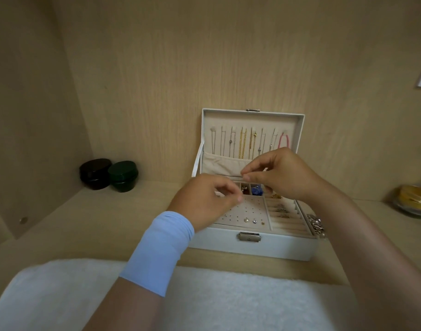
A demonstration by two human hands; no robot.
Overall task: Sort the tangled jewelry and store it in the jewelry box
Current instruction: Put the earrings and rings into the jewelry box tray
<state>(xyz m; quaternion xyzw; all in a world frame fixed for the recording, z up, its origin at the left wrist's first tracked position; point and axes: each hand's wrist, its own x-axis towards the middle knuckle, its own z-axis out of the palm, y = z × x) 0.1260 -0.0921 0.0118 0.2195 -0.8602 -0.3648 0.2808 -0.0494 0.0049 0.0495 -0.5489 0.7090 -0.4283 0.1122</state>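
Note:
A white jewelry box [252, 247] stands open on a wooden shelf, and several necklaces [243, 144] hang inside its raised lid [252, 117]. Its tray holds stud earrings [246, 220], rings in padded rolls [282, 211] and a blue item [256, 189]. Above the tray, my left hand [204, 201] and my right hand [281, 173] each pinch thumb to fingertip. They seem to share one fine piece of jewelry, too thin to make out. A tangled silver pile [317, 224] lies against the box's right side.
A black jar [94, 174] and a green jar [123, 176] sit at the back left. A gold tin in a glass dish [415, 201] stands at the far right. A white fluffy cloth [61, 295] covers the near edge. My left wrist wears a blue band [157, 249].

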